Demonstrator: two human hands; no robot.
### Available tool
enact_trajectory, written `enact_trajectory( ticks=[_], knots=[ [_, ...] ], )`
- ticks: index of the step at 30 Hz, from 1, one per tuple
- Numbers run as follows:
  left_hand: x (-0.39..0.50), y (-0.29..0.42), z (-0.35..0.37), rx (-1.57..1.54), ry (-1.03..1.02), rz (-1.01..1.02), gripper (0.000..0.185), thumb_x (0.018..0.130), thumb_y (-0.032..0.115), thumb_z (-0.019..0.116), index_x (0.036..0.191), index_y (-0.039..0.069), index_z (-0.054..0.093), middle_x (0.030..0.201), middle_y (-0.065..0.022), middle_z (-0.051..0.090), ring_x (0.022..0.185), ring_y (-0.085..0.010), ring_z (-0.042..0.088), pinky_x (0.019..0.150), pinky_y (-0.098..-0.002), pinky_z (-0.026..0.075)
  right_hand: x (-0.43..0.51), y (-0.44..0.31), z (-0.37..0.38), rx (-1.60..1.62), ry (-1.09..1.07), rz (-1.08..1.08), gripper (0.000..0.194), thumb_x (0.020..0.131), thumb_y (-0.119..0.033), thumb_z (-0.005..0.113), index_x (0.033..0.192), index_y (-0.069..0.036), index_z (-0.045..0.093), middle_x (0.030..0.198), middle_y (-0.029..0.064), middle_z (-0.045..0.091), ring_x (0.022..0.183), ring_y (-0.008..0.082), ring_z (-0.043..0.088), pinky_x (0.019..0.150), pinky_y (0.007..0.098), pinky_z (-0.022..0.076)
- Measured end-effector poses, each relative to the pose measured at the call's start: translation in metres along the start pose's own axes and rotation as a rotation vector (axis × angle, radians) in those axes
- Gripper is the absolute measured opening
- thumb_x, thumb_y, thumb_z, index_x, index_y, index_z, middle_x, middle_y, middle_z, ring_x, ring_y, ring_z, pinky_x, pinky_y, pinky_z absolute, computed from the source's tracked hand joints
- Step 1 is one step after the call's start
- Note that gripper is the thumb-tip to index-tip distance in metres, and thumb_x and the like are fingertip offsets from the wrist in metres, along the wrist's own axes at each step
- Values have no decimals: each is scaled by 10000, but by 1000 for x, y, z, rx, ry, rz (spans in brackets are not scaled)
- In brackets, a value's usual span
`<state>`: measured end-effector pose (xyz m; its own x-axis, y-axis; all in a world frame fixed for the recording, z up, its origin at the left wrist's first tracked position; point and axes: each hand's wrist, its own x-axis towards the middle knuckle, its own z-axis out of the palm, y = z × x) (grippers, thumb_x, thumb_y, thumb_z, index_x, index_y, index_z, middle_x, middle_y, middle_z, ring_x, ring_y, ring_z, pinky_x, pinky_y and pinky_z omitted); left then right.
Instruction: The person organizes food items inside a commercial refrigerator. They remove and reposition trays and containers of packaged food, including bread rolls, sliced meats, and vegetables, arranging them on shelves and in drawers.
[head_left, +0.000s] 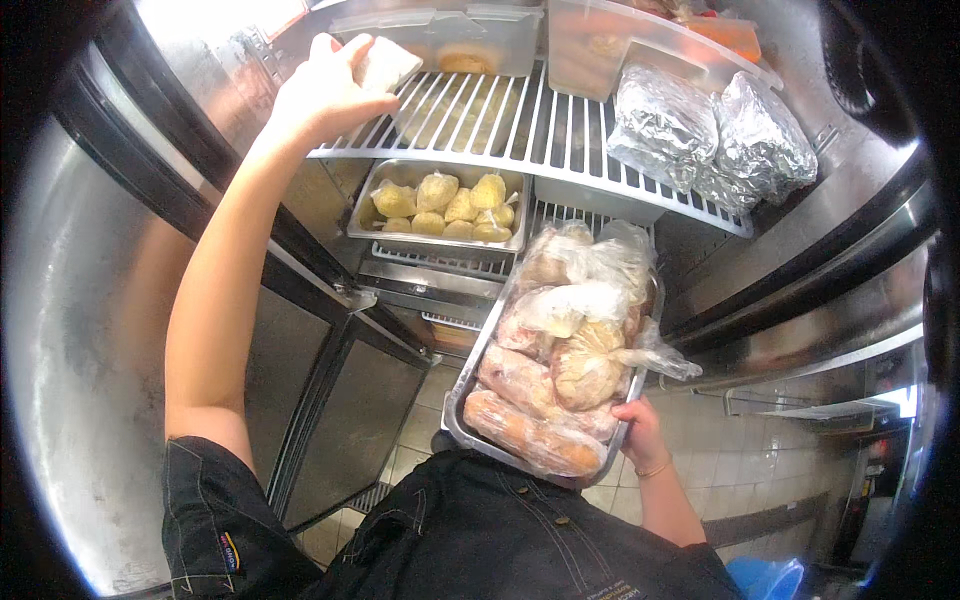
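My left hand is raised over the upper wire shelf of a steel refrigerator, gripping a small white packet whose contents I cannot make out. Low on the right, my right hand grips the side of a deep metal tray, its thumb at the rim. Wrapped food fills the tray: a plastic-wrapped orange-brown roll, a tied bag of pale yellow food and several other bagged pieces. The tray's far end rests at or near a lower shelf; contact is hidden.
A metal pan of bagged yellow balls sits under the upper shelf. Above are two translucent plastic containers and foil-wrapped packages. A lower refrigerator door stands ajar at left. A blue plastic item lies low at right.
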<state>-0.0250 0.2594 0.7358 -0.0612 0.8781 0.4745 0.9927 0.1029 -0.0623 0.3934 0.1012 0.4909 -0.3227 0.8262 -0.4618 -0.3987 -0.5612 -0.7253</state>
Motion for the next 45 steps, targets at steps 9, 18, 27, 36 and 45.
enact_trajectory(
  ticks=[9, 18, 27, 36, 45],
  knots=[
    [-112, 6, -45, -757, 246, 32, 598, 660, 255, 718, 1151, -20, 518, 1053, -155, 497, 989, -263, 539, 868, -349, 435, -53, 21, 40, 163, -147, -130, 659, 685, -101, 512, 1296, 98, 366, 1240, 207, 518, 1103, 319, 550, 963, 408, 441],
    [-266, -35, -10, -1469, 124, -382, 536, 711, 54, 685, 1197, 31, 459, 1098, -58, 496, 1011, -165, 493, 887, -292, 399, -82, 46, 154, 221, -310, -275, 639, 737, -55, 510, 1345, 39, 336, 1314, 174, 463, 1205, 319, 473, 1023, 430, 374],
    [-359, -34, 27, -1648, -202, -565, 512, 696, 59, 702, 1156, 18, 479, 1075, -64, 441, 1029, -174, 455, 907, -303, 378, -22, 37, 276, 250, -240, -519, 343, 869, -75, 507, 1198, 22, 497, 1152, 113, 578, 1082, 232, 556, 925, 367, 439],
    [-390, -38, 35, -1511, -189, -561, 522, 698, 114, 733, 1150, 12, 494, 1073, -97, 448, 1018, -209, 475, 890, -314, 388, 79, -22, 368, 120, -338, -630, 356, 942, -167, 406, 1166, 103, 464, 1052, 206, 597, 967, 334, 617, 834, 466, 532],
    [-358, -28, 28, -1502, -107, -442, 516, 693, 87, 720, 1145, 9, 485, 1090, -105, 463, 1026, -212, 481, 899, -318, 385, 93, -34, 352, -84, -379, -423, 411, 961, -296, 433, 1207, 33, 417, 1059, 239, 605, 877, 304, 646, 761, 433, 540]
  ],
)
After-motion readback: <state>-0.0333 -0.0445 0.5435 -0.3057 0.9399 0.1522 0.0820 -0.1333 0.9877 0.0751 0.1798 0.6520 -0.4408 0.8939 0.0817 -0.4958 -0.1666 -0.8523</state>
